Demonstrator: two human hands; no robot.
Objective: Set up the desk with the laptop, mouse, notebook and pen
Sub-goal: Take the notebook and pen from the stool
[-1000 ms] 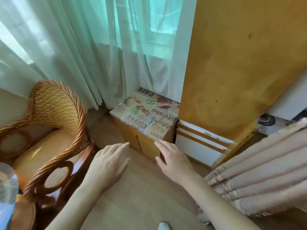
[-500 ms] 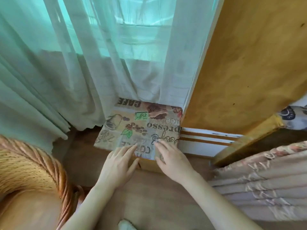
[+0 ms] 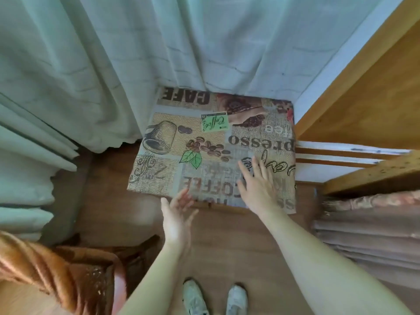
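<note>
Reaching over a coffee-print cloth (image 3: 204, 155) at centre frame, a person spreads both hands.
Right hand (image 3: 259, 185) lies flat on it; left hand (image 3: 178, 214) hovers open, holding nothing, at its near edge.

Low surface (image 3: 227, 206) stands on the wood floor (image 3: 227, 242), far centre, against the curtain. A coffee-print cloth (image 3: 204, 142) covers its top entirely, printed lettering facing away. Right hand (image 3: 259, 189) lies flat on the cloth's near right part.

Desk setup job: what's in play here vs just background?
In play: left hand, right hand, coffee-print cloth on the low cabinet. No laptop, mouse, notebook or pen in view.
Background: curtains, wicker chair, folded drapes, wooden panel.
</note>
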